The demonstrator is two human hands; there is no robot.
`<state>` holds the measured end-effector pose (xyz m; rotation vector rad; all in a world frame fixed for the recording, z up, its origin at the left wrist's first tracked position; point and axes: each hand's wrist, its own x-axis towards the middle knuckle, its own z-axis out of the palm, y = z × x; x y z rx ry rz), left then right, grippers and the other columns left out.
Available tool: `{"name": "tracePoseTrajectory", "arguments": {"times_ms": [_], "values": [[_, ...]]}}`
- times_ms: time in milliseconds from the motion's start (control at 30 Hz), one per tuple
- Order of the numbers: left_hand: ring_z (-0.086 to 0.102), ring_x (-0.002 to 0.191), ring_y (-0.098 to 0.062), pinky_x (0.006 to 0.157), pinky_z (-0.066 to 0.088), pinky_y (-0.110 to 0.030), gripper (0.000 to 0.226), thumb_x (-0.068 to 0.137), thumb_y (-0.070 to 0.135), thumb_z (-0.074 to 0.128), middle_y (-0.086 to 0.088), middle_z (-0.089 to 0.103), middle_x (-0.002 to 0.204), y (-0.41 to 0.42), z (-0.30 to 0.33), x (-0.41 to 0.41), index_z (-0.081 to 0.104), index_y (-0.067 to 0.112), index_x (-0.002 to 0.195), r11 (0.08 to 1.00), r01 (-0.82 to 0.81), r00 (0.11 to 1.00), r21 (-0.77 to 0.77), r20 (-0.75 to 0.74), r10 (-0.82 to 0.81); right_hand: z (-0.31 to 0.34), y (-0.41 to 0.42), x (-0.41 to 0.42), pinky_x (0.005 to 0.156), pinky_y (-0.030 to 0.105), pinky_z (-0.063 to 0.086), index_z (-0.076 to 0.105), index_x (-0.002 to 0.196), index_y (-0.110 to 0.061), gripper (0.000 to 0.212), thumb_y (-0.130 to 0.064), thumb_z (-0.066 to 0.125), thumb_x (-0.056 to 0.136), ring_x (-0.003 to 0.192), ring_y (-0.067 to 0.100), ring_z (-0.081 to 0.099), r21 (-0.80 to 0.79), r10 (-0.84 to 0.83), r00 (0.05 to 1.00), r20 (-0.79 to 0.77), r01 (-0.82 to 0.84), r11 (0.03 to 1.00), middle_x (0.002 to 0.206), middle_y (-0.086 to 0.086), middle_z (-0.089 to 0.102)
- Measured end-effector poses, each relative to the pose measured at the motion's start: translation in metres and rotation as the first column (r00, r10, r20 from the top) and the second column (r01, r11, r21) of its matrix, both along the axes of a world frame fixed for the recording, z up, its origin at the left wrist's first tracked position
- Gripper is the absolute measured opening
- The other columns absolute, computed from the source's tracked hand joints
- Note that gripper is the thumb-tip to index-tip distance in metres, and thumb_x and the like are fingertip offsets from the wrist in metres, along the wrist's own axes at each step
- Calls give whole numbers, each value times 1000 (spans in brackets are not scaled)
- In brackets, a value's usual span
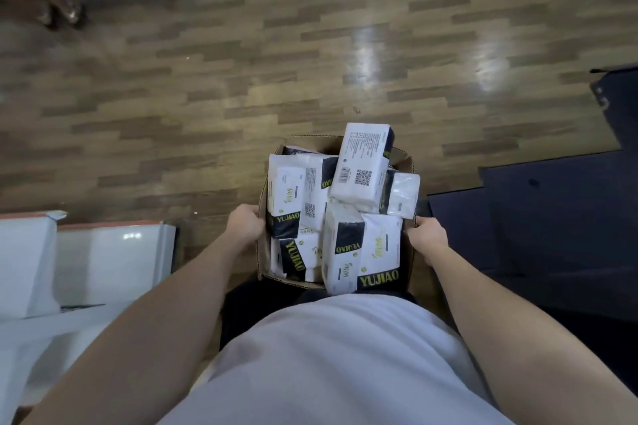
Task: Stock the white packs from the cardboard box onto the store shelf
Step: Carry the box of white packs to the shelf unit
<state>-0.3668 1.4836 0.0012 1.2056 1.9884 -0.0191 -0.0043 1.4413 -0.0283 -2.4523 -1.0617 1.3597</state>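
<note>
— What have your fingers got?

— Left fingers curl over the left wall of the box, right fingers over the right wall. Left hand and right hand both grip it, held against my white shirt above the wood floor.

— And the packs?

— All in the box, piled loose. The top pack lies tilted, back side up, with a barcode and a QR code; its small print is too fine to read. The front pack reads "YUJIAO" in yellow-green on a black band, and again upside down. The left pack carries the same name.

— Anything nearby?

— White shelving with an orange edge on my left, dark steps on my right.
</note>
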Motion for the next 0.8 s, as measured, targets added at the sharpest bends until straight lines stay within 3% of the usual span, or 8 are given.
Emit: {"name": "tracePoseTrajectory", "arguments": {"times_ms": [267, 367, 567, 700, 800], "values": [[57, 68, -28, 62, 47, -31, 26, 91, 16, 52, -15, 72, 82, 109, -27, -43, 68, 1, 79, 1000, 16, 996, -6, 84, -16, -2, 89, -44, 68, 32, 52, 72, 109, -17, 23, -19, 55, 93, 86, 28, 64, -45, -29, 998, 52, 31, 999, 94, 9, 70], [64, 76, -33, 64, 50, -32, 24, 90, 14, 51, -13, 73, 84, 162, -27, -66, 71, 1, 83, 999, 44, 991, 0, 125, -43, 8, 119, -70, 65, 32, 53, 70, 116, -19, 29, -19, 55, 92, 82, 26, 65, -25, -82, 993, 84, 84, 996, 93, 8, 71], [54, 63, -27, 56, 46, -30, 22, 82, -3, 44, -11, 62, 70, 229, -26, -99, 61, 1, 68, 999, -19, 991, -33, 133, 23, 43, 209, -111, 62, 33, 47, 69, 100, -14, 20, -16, 49, 95, 84, 30, 63, 65, -24, 984, 178, 13, 998, 77, 2, 64], [58, 58, -27, 48, 52, -29, 25, 83, -2, 45, -15, 69, 78, 282, -25, -110, 70, 0, 78, 999, -9, 989, -52, 145, 17, 44, 248, -122, 65, 31, 44, 66, 104, -12, 19, -12, 49, 95, 80, 27, 58, 43, -36, 980, 194, 28, 999, 80, 3, 61], [63, 61, -30, 54, 59, -39, 28, 82, -1, 43, -15, 71, 80, 321, -29, -103, 70, 3, 78, 997, 55, 991, -62, 126, -47, 34, 265, -116, 63, 31, 45, 69, 100, -14, 21, -14, 49, 94, 79, 27, 60, 25, -90, 981, 173, 87, 996, 78, 3, 64]]}}
